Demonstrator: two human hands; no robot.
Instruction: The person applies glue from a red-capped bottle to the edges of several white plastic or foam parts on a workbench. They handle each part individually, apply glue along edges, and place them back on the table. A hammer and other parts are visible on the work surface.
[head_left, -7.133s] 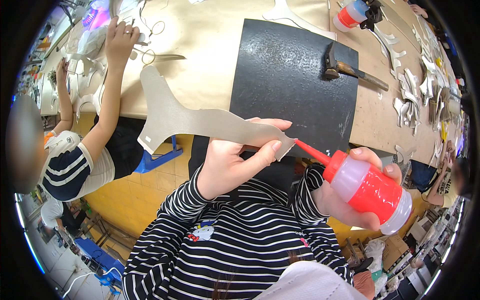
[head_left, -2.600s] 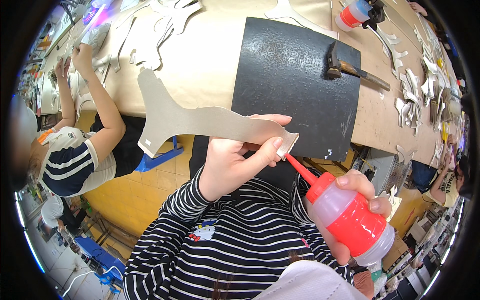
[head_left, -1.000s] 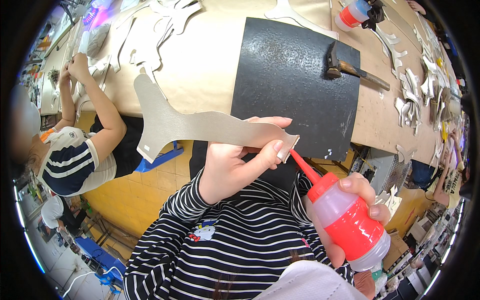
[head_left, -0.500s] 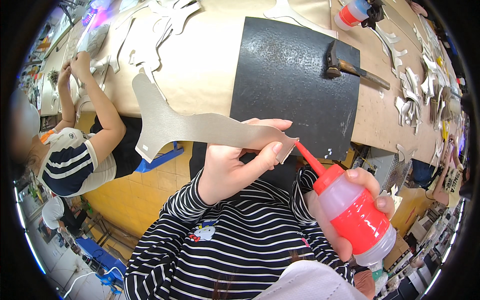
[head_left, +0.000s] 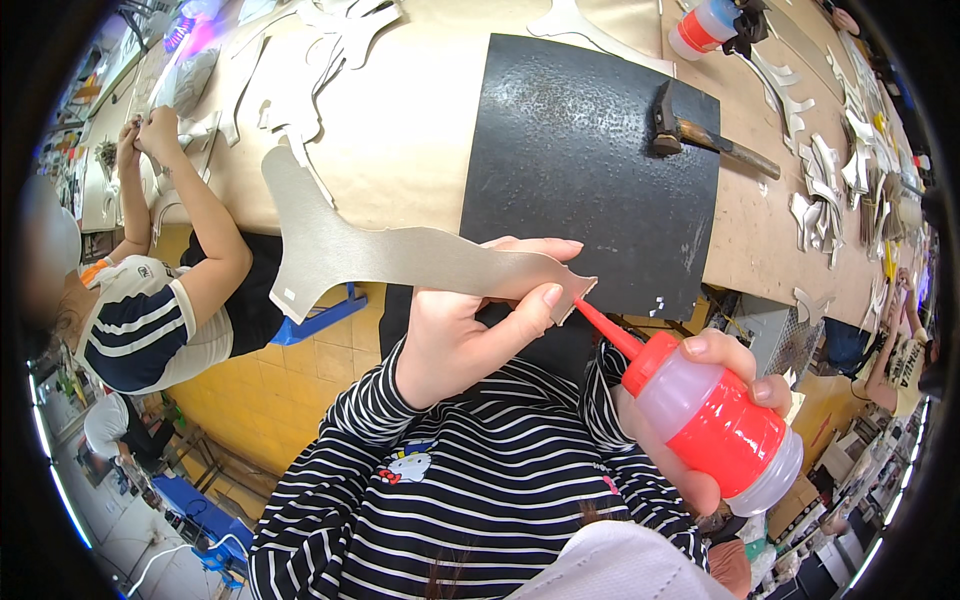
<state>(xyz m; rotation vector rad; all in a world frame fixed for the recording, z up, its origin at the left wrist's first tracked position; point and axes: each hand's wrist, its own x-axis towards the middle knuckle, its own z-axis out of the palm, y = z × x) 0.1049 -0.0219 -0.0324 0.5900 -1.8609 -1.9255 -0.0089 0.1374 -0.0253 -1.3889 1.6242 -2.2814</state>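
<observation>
My left hand (head_left: 480, 335) pinches a beige, Y-shaped leather piece (head_left: 370, 258) near its narrow right end, thumb on the near side and fingers behind. The forked end of the piece reaches out to the left over the table edge. In my right hand (head_left: 715, 400) is a squeeze bottle (head_left: 720, 425), translucent with a red band and a long red nozzle, lying tilted with its tip up and to the left. The nozzle tip is at the end edge of the leather piece, just beside my left thumb. Whether any liquid is coming out cannot be seen.
Ahead lies a black mat (head_left: 590, 160) with a wooden-handled hammer (head_left: 710, 135) on it. Another squeeze bottle (head_left: 705, 30) stands beyond. Cut pieces (head_left: 820, 195) pile up at the right, more (head_left: 325, 50) at the far left. A co-worker (head_left: 150, 310) sits on the left.
The bottle's nozzle tip has slid a little left and down along the end edge of the leather piece. My left hand has stayed nearly still.
</observation>
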